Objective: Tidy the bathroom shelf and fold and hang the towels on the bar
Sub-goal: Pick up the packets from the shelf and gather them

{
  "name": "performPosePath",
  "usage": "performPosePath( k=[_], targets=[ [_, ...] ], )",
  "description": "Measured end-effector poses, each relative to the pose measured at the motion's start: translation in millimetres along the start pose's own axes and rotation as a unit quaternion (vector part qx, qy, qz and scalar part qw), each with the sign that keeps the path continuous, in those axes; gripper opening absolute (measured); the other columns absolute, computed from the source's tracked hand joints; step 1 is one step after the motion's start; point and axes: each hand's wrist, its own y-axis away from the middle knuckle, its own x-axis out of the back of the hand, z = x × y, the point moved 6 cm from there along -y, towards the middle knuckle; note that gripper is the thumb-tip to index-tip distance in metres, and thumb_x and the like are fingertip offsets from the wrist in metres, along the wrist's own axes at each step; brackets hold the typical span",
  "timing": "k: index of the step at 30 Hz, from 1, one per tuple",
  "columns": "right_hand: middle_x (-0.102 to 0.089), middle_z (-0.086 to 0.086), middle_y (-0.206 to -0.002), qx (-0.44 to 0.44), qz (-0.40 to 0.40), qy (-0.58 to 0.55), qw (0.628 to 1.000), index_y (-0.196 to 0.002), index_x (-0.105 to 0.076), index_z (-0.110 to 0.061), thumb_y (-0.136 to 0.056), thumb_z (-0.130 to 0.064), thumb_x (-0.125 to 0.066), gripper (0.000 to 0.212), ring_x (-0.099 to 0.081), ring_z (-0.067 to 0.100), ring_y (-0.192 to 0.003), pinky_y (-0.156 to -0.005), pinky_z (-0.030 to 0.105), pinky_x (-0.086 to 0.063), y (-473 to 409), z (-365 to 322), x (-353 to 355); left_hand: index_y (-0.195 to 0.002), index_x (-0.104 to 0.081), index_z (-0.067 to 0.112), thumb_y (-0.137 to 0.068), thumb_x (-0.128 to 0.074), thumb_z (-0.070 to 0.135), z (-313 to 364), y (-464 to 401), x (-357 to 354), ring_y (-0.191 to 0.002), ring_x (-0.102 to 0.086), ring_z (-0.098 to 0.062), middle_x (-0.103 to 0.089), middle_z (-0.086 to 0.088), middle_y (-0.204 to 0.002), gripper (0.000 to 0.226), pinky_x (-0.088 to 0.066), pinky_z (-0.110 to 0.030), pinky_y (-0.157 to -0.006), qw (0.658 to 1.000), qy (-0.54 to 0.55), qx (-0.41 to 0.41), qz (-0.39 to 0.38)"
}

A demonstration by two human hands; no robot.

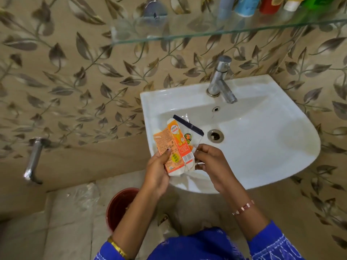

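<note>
Over the near left rim of the white sink (272, 139), my left hand (156, 171) grips a flattened orange carton (177, 145) by its lower end. Behind the carton sits a clear plastic wrapper with a dark blue strip (189, 126); my right hand (210, 162) pinches the wrapper's lower right edge. The glass shelf (206, 33) runs along the wall at the top, with several bottles (246, 6) standing at its right end. No towel or towel bar shows.
A chrome tap (221, 79) stands at the back of the sink. Another chrome tap (32, 160) juts from the wall at lower left. A red bucket (120, 205) stands on the floor below the sink's left edge. Leaf-patterned tiles cover the walls.
</note>
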Motion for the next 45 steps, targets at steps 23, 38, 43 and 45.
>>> performPosePath(
  k=[23, 38, 43, 45],
  targets=[
    [-0.061, -0.006, -0.048, -0.037, -0.207, 0.077, 0.975, -0.071, -0.064, -0.013, -0.086, 0.000, -0.051, 0.024, -0.050, 0.004, -0.040, -0.045, 0.018, -0.042, 155, 91, -148, -0.099, -0.059, 0.017, -0.092, -0.046, 0.013, -47, 202, 180, -0.066, -0.072, -0.017, -0.076, 0.000, -0.075, 0.016, -0.055, -0.028, -0.048, 0.972, 0.102, -0.084, 0.192],
    [-0.061, -0.008, -0.040, -0.189, -0.165, 0.146, 0.957, -0.069, -0.061, -0.018, -0.086, -0.005, -0.050, 0.024, -0.054, 0.002, -0.035, -0.042, 0.016, -0.039, 80, 221, -237, -0.122, -0.049, -0.005, -0.092, -0.038, -0.002, -56, 123, 309, -0.079, -0.059, -0.030, -0.057, -0.022, -0.111, 0.032, -0.049, -0.037, -0.064, 0.966, -0.050, 0.058, 0.246],
    [-0.060, -0.011, -0.039, -0.247, -0.138, 0.152, 0.947, -0.069, -0.059, -0.019, -0.088, -0.009, -0.048, 0.024, -0.054, 0.000, -0.036, -0.041, 0.013, -0.037, 8, 315, -249, -0.119, -0.050, -0.009, -0.091, -0.041, -0.002, -106, 50, 371, -0.056, -0.059, -0.022, -0.057, -0.022, -0.104, 0.031, -0.041, -0.018, -0.034, 0.945, -0.061, 0.128, 0.295],
    [-0.060, -0.012, -0.040, -0.271, -0.134, 0.147, 0.942, -0.069, -0.057, -0.021, -0.090, -0.013, -0.047, 0.025, -0.055, 0.000, -0.038, -0.043, 0.015, -0.039, -20, 357, -253, -0.115, -0.051, -0.009, -0.091, -0.040, -0.001, -133, 17, 398, -0.062, -0.057, -0.027, -0.054, -0.024, -0.107, 0.028, -0.041, -0.022, -0.035, 0.938, -0.060, 0.158, 0.303]
  ],
)
